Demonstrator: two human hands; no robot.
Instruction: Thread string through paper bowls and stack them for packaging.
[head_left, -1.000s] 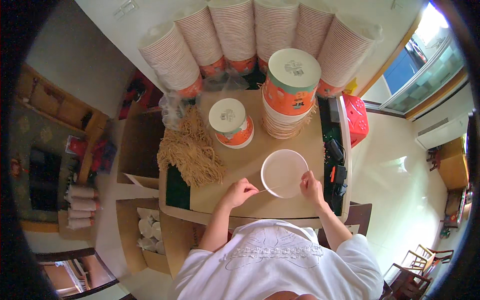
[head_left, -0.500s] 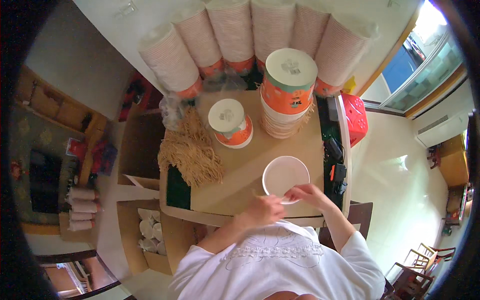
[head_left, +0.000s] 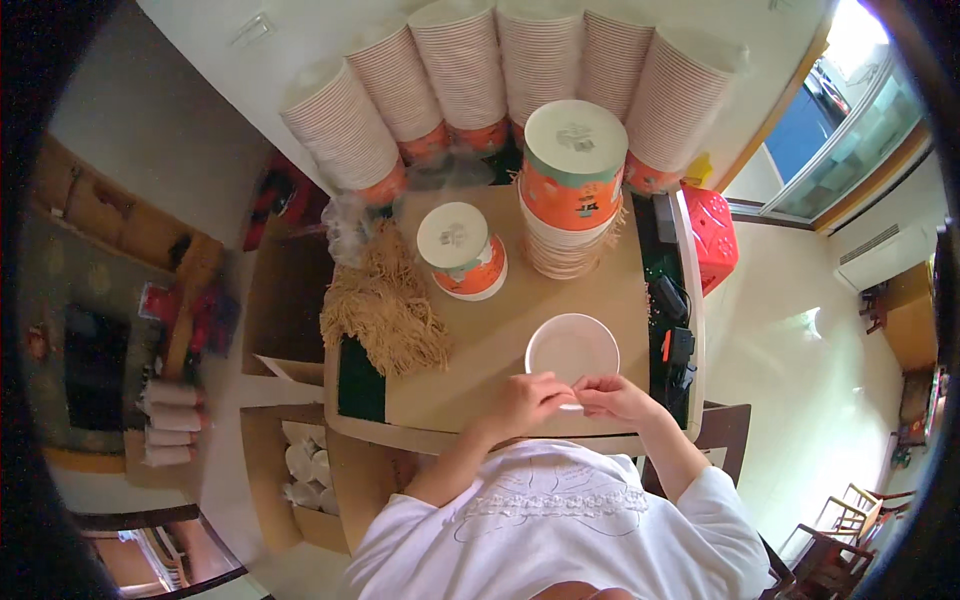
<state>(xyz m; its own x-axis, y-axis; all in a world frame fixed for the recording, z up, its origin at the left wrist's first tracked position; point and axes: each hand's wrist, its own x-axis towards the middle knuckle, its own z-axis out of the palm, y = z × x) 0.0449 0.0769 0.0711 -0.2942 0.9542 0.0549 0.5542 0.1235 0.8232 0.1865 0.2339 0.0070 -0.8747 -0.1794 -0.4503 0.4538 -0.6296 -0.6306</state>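
Note:
A white paper bucket stands before me near the table's front edge, its open mouth facing up. At its near rim my left hand is closed, thumb and fingers pinched together. From the other side my right hand pinches at the same rim, its fingertips almost meeting the left ones. Whatever small thing is between the fingertips is too small to make out. Beyond the bucket, a short upside-down stack of orange-and-white paper buckets sits beside a heap of tan twisted paper cords.
A taller upside-down bucket stack, cords about its lower part, stands further back. Wrapped bucket stacks line the wall. Black devices lie along the right table edge, near a red stool. An open carton with white items stands lower left.
My left hand has moved slightly up, closer to the rim and the right fingertips. My right hand stays at the rim, and the bucket stays in place.

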